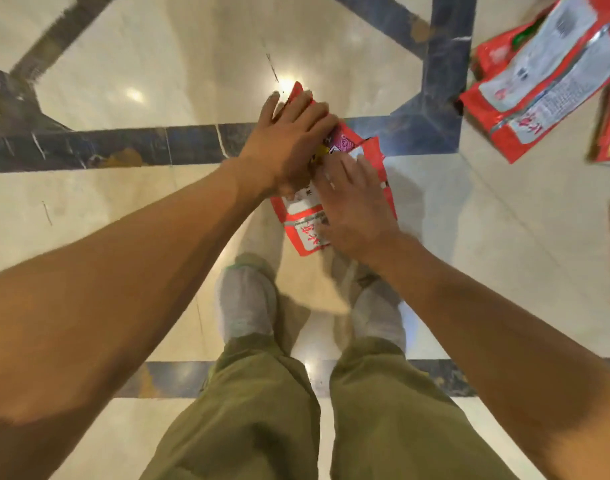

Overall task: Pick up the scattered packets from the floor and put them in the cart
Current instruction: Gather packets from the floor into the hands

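Steadying a likely light, slippery packet (305, 233): left hand (289, 143) clasps its top edge, the best hold; right hand (357, 213) presses flat-fingered.

A glossy cream marble floor (123, 220) fills the view, crossed by dark blue veined bands (106, 150): one runs straight across, others angle off above. Spots of reflected light (134, 95) glare on it.
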Demonstrator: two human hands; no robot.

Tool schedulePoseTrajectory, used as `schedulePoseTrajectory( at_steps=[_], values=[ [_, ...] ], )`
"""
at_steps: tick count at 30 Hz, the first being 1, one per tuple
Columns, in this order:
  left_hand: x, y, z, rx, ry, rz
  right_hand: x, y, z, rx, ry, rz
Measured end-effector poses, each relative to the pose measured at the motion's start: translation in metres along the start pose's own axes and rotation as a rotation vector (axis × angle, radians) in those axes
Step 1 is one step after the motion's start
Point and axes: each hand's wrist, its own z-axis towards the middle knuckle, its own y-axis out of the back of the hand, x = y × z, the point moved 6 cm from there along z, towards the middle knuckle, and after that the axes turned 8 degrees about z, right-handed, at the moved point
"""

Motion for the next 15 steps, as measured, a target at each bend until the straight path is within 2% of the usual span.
schedulePoseTrajectory(
  at_steps=[4,10,15],
  values=[
    [0.002,0.003,0.007,-0.070,0.028,0.024,0.004,0.004,0.002,-0.072,0.014,-0.079],
    [0.010,0.005,0.005,0.015,0.055,0.088,-0.002,0.014,-0.001,0.083,-0.089,-0.091],
    [0.009,0.004,0.000,0.056,0.090,0.036,-0.007,0.017,-0.005,0.236,-0.144,-0.049]
  ],
)
